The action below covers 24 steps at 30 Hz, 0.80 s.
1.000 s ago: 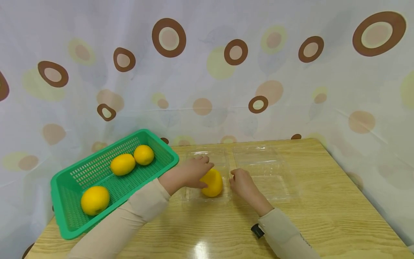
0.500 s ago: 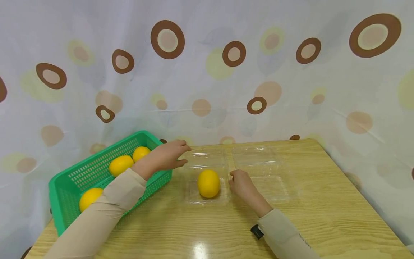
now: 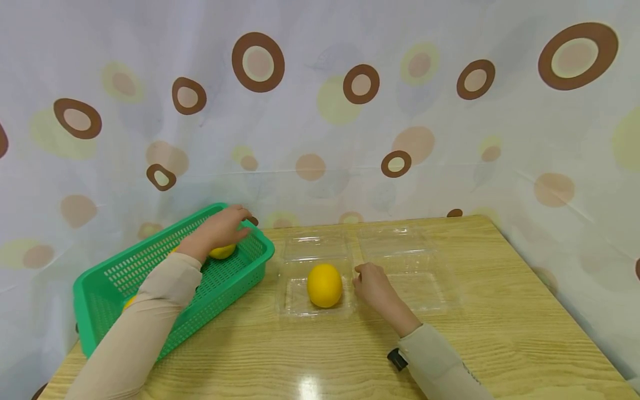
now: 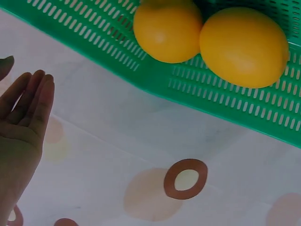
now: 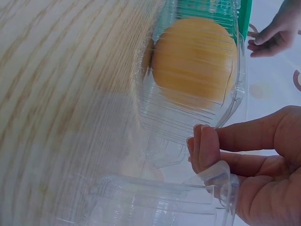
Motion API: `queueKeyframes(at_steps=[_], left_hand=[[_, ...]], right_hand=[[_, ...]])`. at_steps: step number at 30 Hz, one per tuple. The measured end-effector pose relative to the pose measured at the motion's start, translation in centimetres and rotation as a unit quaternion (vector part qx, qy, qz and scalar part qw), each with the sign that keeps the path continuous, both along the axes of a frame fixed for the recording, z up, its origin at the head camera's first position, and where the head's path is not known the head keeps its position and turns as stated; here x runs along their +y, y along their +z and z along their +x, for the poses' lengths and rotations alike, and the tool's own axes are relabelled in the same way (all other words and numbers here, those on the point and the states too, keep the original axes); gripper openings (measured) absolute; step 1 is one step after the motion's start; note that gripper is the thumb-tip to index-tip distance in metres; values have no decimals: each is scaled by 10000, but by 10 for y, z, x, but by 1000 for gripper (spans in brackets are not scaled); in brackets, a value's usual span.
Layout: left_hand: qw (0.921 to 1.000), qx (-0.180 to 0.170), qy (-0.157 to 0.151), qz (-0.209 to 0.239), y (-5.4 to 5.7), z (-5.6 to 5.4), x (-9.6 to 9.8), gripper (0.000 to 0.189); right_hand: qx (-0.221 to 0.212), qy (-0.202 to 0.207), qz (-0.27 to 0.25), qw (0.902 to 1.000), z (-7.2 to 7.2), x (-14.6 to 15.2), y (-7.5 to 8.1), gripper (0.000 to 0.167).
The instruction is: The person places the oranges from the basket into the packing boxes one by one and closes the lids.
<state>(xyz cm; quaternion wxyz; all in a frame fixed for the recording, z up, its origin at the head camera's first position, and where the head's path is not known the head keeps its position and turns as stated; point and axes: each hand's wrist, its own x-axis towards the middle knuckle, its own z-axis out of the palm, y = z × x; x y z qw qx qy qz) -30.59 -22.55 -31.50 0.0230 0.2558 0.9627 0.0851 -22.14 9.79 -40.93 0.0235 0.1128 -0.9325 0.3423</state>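
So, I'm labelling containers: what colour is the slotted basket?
The basket is plain green, showing best in the head view.

Yellow fruit (image 3: 130, 302), near end of green basket (image 3: 262, 254): mostly hidden behind left sleeve (image 3: 131, 339). Left sleeve, right sleeve (image 3: 445, 366): cut off by head view's lower edge. Sleeve lettering (image 3: 471, 373): too small to read. Left hand (image 4: 21, 129): cropped, left wrist view.

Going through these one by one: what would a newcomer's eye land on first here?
Probably the bright green basket at the left of the head view, with yellow fruit inside and the left hand near its far end. Next, the lone fruit in the left of two clear containers, just below the picture's centre. Behind, brown-ringed spots stand out on the pale backdrop.
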Motion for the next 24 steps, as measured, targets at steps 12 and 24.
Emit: queueKeyframes(at_steps=[12,24], left_hand=[[9949,-481,756,-460,-16,-14,-34,48],[9821,-1184,1155,-903,-48,-40,-48,61]], right_hand=[[-79,-38,47,10000,1,0,1,26],[-192,-80,14,9998,2,-1,3,28]])
